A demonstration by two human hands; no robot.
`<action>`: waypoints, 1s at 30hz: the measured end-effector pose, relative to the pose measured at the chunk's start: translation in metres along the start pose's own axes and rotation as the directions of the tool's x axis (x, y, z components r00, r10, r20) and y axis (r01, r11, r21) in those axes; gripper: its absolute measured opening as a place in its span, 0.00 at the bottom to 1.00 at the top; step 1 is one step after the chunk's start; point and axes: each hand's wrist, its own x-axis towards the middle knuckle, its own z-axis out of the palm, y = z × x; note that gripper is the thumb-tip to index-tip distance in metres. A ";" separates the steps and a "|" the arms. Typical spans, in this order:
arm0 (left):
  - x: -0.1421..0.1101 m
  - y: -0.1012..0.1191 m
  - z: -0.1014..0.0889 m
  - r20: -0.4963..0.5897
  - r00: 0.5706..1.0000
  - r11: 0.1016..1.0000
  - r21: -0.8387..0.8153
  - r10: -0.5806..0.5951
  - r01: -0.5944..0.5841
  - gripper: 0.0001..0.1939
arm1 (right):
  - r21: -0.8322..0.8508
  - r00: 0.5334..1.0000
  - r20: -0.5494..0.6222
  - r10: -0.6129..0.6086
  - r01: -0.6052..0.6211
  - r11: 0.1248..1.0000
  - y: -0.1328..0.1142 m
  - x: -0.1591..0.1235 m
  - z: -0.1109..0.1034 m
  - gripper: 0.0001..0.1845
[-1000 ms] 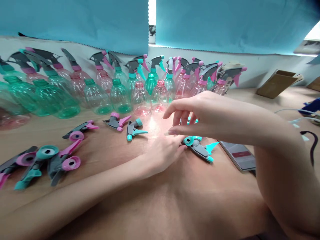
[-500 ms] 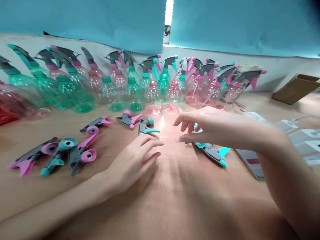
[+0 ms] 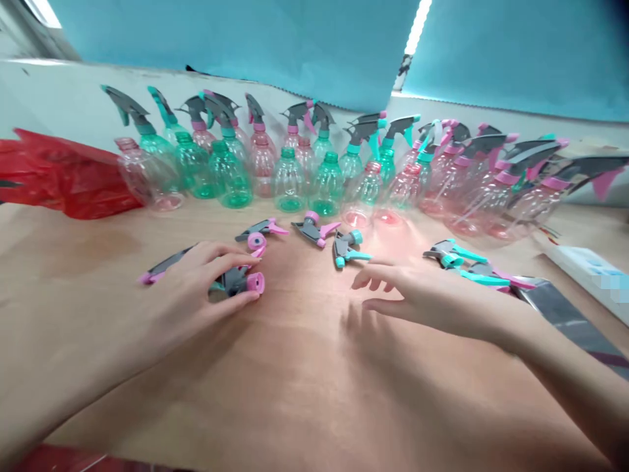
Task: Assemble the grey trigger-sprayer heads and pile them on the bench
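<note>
while left hand [image 3: 189, 292] and right hand [image 3: 425, 295] are spread, a spray head [image 3: 234, 281] lies between left thumb and fingers.

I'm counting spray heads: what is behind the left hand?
Partly hidden spray heads, pink and gray parts showing around the left hand; how many it covers cannot be told.

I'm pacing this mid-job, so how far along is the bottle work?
Partly done, it seems: many bottles already wear spray heads. In hand: the left hand is at a few loose spray heads, its grip unclear; the right hand is open and empty. Remaining: several open-necked bottles, with loose heads still on the table.
</note>
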 end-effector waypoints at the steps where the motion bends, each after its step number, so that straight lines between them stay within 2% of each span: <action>1: -0.004 -0.004 -0.001 0.007 1.000 1.000 0.013 0.026 -0.026 0.20 | 0.005 1.000 0.006 -0.005 0.005 1.000 -0.005 0.004 0.002 0.14; 4: -0.012 -0.012 0.001 0.029 0.996 0.989 0.117 0.088 -0.091 0.25 | 0.011 0.998 0.005 -0.058 0.058 0.998 -0.017 0.018 0.010 0.11; 7: -0.015 -0.011 0.007 0.046 0.995 0.973 0.212 0.084 -0.091 0.29 | 0.011 0.993 -0.005 -0.118 0.118 0.993 -0.026 0.032 0.017 0.10; 11: -0.011 -0.006 0.018 0.015 0.998 0.970 0.234 0.065 -0.067 0.15 | 0.011 0.993 0.010 -0.115 0.115 0.993 -0.035 0.041 0.023 0.11; 14: -0.009 -0.003 0.023 0.016 0.997 0.976 0.201 0.078 -0.080 0.10 | 0.002 0.993 0.000 -0.115 0.115 0.993 -0.037 0.041 0.023 0.11; 17: -0.008 0.004 0.024 -0.027 0.995 0.984 0.150 0.098 -0.093 0.08 | -0.010 0.994 -0.018 -0.109 0.109 0.994 -0.034 0.038 0.023 0.11; 24: -0.002 0.042 0.028 -0.090 0.983 0.982 -0.085 0.163 -0.170 0.08 | 0.036 0.991 -0.065 -0.114 0.116 0.993 -0.026 0.022 0.013 0.08; 30: 0.012 0.069 0.048 -0.138 0.961 0.935 -0.236 0.239 -0.266 0.08 | 0.074 0.991 -0.113 -0.073 0.082 0.994 -0.021 0.001 -0.002 0.07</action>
